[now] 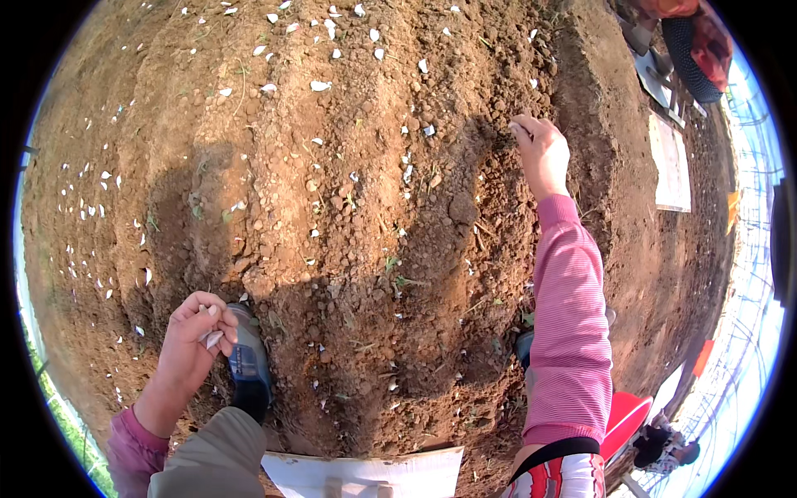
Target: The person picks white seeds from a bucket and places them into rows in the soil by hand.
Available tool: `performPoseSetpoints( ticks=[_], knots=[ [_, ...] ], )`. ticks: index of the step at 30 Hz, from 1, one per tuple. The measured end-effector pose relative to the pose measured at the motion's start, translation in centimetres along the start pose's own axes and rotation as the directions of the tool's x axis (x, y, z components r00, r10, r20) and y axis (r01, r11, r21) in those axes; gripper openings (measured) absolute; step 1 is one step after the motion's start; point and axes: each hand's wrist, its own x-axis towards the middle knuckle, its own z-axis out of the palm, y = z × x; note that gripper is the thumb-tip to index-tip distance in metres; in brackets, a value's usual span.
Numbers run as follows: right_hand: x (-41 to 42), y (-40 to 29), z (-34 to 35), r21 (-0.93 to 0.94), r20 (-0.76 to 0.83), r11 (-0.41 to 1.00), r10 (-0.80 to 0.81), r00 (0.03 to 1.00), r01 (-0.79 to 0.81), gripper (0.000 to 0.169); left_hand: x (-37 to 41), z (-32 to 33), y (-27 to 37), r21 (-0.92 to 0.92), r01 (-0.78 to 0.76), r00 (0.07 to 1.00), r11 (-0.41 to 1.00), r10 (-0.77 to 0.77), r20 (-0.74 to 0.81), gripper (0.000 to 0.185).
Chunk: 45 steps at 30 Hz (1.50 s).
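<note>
My left hand (194,330) is low on the left, above my left shoe, with its fingers curled around a few garlic cloves (213,339). Out ahead on the right, my right hand (543,155) pinches a small whitish piece (514,126), seemingly a garlic clove, at its fingertips, close to the loose brown soil (461,205). Rows of garlic cloves dot the ground, including a large one (320,86) at the upper middle and another (423,65) farther right. More cloves (148,276) lie to the left, beyond my left hand.
My left shoe (246,348) stands on the soil; my right shoe (524,345) is partly hidden by my sleeve. A white board (367,471) lies at the bottom, with a red plastic container (626,414) to its right. Light sheets (671,165) lie right. People appear upper right (710,46) and lower right (660,445).
</note>
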Motion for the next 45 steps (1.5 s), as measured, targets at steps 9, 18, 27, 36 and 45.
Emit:
performPoseSetpoints(
  ticks=[9, 18, 27, 36, 45],
  knots=[
    [-2.0, -2.1, 2.8, -0.459, 0.372, 0.880, 0.063, 0.926, 0.125, 0.007, 0.5, 2.0, -0.3, -0.066, 0.008, 0.995, 0.998, -0.001, 0.099, 0.009],
    [-6.5, -11.6, -2.0, 0.139, 0.011, 0.973, -0.187, 0.982, 0.183, 0.007, 3.2, 4.7, -0.7, -0.210, 0.186, 0.907, 0.960, -0.086, 0.412, 0.052],
    [-12.6, -28.2, -5.7, 0.660, 0.212, 0.715, -0.473, 0.855, 0.231, 0.032, 4.6, 4.7, -2.6, -0.425, 0.209, 0.866, 0.881, 0.035, 0.499, 0.052],
    [-14.1, -27.8, -5.4, 0.598, 0.206, 0.754, -0.472, 0.857, 0.271, 0.026, 3.5, 5.3, -2.4, -0.276, 0.163, 0.790, 0.947, 0.042, 0.611, 0.041],
    [-14.3, -25.7, -5.3, 0.744, 0.232, 0.668, -0.293, 0.928, 0.025, 0.021, 4.6, 7.9, -2.2, -0.145, 0.057, 0.872, 0.988, 0.021, 0.489, 0.030]
  ],
)
